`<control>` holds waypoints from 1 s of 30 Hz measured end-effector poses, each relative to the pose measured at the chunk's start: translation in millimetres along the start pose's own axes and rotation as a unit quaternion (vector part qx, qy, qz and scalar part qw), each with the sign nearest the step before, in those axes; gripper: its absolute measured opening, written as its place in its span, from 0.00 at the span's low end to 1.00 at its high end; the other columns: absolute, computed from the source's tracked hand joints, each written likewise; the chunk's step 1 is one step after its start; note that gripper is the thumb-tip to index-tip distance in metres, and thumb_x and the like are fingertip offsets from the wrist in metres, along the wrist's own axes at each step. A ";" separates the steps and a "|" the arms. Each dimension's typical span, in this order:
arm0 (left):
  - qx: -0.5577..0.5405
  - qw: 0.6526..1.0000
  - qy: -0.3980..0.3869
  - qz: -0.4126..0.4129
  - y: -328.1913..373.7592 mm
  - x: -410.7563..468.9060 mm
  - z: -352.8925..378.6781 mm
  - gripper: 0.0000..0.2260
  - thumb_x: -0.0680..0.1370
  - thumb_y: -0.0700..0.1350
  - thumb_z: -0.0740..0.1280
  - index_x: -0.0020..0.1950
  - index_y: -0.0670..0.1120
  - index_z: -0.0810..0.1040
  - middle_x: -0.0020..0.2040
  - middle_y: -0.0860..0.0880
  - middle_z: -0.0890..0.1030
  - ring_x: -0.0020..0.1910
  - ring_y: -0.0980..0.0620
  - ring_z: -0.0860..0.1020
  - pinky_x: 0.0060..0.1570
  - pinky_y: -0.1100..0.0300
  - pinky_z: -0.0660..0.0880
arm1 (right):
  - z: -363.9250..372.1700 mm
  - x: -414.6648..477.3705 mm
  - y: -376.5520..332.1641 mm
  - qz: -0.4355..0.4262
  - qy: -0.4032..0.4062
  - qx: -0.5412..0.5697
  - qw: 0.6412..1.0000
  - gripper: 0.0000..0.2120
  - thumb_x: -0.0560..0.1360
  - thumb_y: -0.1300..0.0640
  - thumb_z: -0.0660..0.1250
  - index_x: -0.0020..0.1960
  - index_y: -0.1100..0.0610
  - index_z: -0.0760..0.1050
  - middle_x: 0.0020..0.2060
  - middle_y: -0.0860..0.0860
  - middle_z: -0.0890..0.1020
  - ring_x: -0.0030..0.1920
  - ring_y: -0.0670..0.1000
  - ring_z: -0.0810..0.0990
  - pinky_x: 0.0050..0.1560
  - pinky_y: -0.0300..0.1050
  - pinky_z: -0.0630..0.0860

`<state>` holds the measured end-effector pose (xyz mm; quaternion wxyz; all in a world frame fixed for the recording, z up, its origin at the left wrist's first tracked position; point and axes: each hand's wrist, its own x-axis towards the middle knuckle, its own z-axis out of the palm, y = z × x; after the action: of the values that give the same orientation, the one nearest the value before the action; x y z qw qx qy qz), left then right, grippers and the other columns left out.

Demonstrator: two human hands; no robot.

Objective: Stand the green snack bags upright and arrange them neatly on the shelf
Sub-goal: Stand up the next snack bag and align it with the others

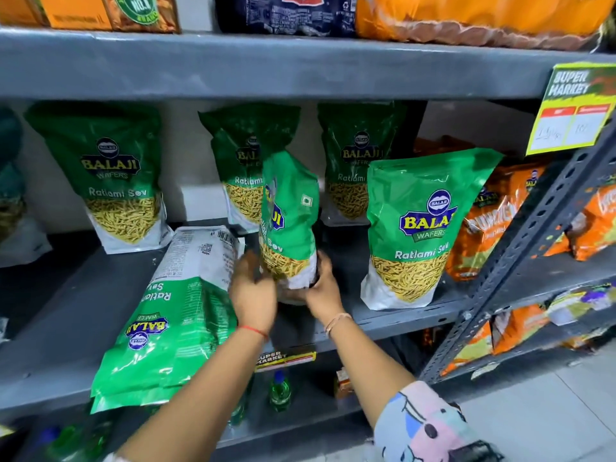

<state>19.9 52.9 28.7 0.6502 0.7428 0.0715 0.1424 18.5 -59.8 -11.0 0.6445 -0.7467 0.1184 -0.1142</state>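
Centre frame: glossy green plastic snack bag (289, 221) upright, turned edge-on. Left hand (253, 291) and right hand (321, 288) fingers clamped on its base. Likely light, soft, slippery; base grip suits it.

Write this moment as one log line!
both hands: left hand, right hand | grip: held green bag base | upright | lying green bag: flat

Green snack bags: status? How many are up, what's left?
Done: four green bags stand upright, three at the back and one at the front right. In hand: left hand and right hand grip the base of a fifth bag, turned edge-on. Left: the stack lying flat at the shelf front.
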 end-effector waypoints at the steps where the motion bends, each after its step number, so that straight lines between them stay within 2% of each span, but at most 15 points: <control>1: 0.011 1.000 -0.021 -0.009 2.7 17.0 0.7 0.19 0.71 0.34 0.64 0.61 0.41 0.72 0.60 0.40 0.79 0.59 0.43 0.76 0.61 0.52 0.71 | -4.7 2.5 -1.6 0.007 -0.011 -0.010 1.000 0.45 0.56 0.66 0.79 0.67 0.54 0.62 0.64 0.55 0.70 0.63 0.53 0.70 0.61 0.40 0.71; 3: 0.073 0.994 -0.078 -0.007 6.6 47.9 1.6 0.22 0.69 0.31 0.63 0.63 0.43 0.70 0.59 0.39 0.79 0.58 0.41 0.76 0.59 0.51 0.72 | -13.4 8.6 -2.5 0.012 -0.025 -0.015 1.000 0.42 0.56 0.67 0.78 0.66 0.55 0.66 0.65 0.55 0.69 0.65 0.54 0.67 0.63 0.46 0.68; 5: 0.121 0.981 -0.154 0.014 8.0 67.8 2.0 0.26 0.68 0.29 0.63 0.65 0.42 0.67 0.61 0.39 0.77 0.60 0.41 0.74 0.61 0.50 0.71 | -17.8 12.4 -2.3 0.016 -0.059 0.016 0.998 0.36 0.57 0.71 0.76 0.62 0.56 0.69 0.63 0.56 0.73 0.64 0.57 0.71 0.60 0.47 0.71; 7: 0.113 0.967 -0.227 0.008 7.8 78.0 2.8 0.30 0.66 0.25 0.61 0.66 0.42 0.64 0.61 0.39 0.76 0.60 0.42 0.73 0.62 0.49 0.70 | -19.9 17.7 -1.0 0.023 -0.069 0.024 0.997 0.35 0.59 0.72 0.74 0.63 0.58 0.67 0.65 0.56 0.73 0.65 0.58 0.71 0.63 0.52 0.71; 9: 0.083 0.962 -0.257 -0.030 4.8 83.2 1.9 0.32 0.64 0.22 0.58 0.65 0.41 0.61 0.54 0.39 0.76 0.57 0.42 0.73 0.53 0.53 0.71 | -22.1 23.9 -0.3 0.038 -0.068 0.019 0.997 0.39 0.61 0.72 0.73 0.68 0.61 0.62 0.68 0.58 0.70 0.68 0.58 0.68 0.67 0.58 0.68; 11: 0.064 0.962 -0.255 -0.073 -0.1 84.7 -1.6 0.29 0.64 0.20 0.57 0.59 0.44 0.58 0.45 0.43 0.74 0.51 0.42 0.71 0.41 0.56 0.70 | -24.6 28.9 0.1 0.056 -0.078 0.010 0.995 0.39 0.63 0.72 0.72 0.70 0.61 0.59 0.69 0.58 0.69 0.68 0.58 0.67 0.69 0.59 0.66; 12: 0.059 0.961 -0.255 -0.086 -3.0 84.2 -3.6 0.29 0.64 0.21 0.58 0.56 0.46 0.57 0.44 0.43 0.73 0.50 0.43 0.71 0.41 0.56 0.70 | -26.7 31.5 1.0 0.063 -0.084 0.006 0.994 0.38 0.65 0.72 0.70 0.70 0.61 0.59 0.68 0.58 0.69 0.67 0.58 0.67 0.69 0.58 0.66; 14: 0.055 0.959 -0.260 -0.094 -7.6 82.2 -7.8 0.29 0.63 0.23 0.63 0.55 0.45 0.56 0.50 0.40 0.73 0.52 0.43 0.72 0.50 0.52 0.71 | -29.4 33.5 2.7 0.071 -0.087 -0.001 0.994 0.32 0.67 0.73 0.67 0.68 0.62 0.61 0.64 0.59 0.72 0.64 0.58 0.70 0.67 0.54 0.67; 16: 0.074 0.957 -0.269 -0.079 -9.9 79.8 -11.8 0.30 0.62 0.25 0.69 0.58 0.42 0.60 0.54 0.40 0.74 0.55 0.43 0.73 0.57 0.52 0.70 | -29.2 32.8 3.9 0.073 -0.079 -0.001 0.994 0.27 0.69 0.72 0.65 0.67 0.62 0.64 0.61 0.60 0.74 0.63 0.59 0.71 0.66 0.53 0.68; 18: 0.106 0.957 -0.265 -0.057 -10.3 75.8 -15.6 0.28 0.63 0.26 0.71 0.57 0.42 0.67 0.54 0.41 0.77 0.55 0.45 0.75 0.57 0.54 0.70 | -27.9 30.5 5.4 0.069 -0.067 -0.009 0.995 0.25 0.71 0.71 0.64 0.67 0.62 0.63 0.64 0.60 0.73 0.64 0.59 0.71 0.68 0.55 0.66; 21: 0.226 0.938 -0.262 -0.016 -5.2 65.1 -22.1 0.23 0.63 0.36 0.76 0.56 0.40 0.75 0.56 0.39 0.80 0.55 0.43 0.76 0.55 0.56 0.71 | -28.1 24.7 7.9 0.060 -0.072 -0.017 0.995 0.22 0.73 0.70 0.61 0.66 0.63 0.63 0.66 0.60 0.71 0.67 0.58 0.69 0.70 0.55 0.63; 24: 0.298 0.921 -0.250 0.015 0.0 54.9 -28.3 0.25 0.62 0.44 0.78 0.56 0.39 0.76 0.58 0.39 0.79 0.57 0.42 0.76 0.57 0.53 0.73 | -32.6 19.4 9.6 0.056 -0.084 -0.030 0.994 0.21 0.73 0.70 0.61 0.65 0.62 0.65 0.66 0.60 0.72 0.67 0.58 0.69 0.71 0.56 0.62; 30: 0.331 0.913 -0.237 0.024 2.1 32.9 -40.0 0.24 0.61 0.49 0.78 0.50 0.38 0.77 0.53 0.39 0.81 0.51 0.42 0.78 0.52 0.50 0.75 | -41.4 6.3 11.0 0.049 -0.087 -0.068 0.993 0.20 0.73 0.68 0.62 0.64 0.61 0.66 0.63 0.60 0.73 0.65 0.59 0.70 0.70 0.58 0.63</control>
<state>38.8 100.0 39.2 0.3613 0.9290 -0.0591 -0.0541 10.7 -102.1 -15.8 0.6051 -0.7890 0.1060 -0.0083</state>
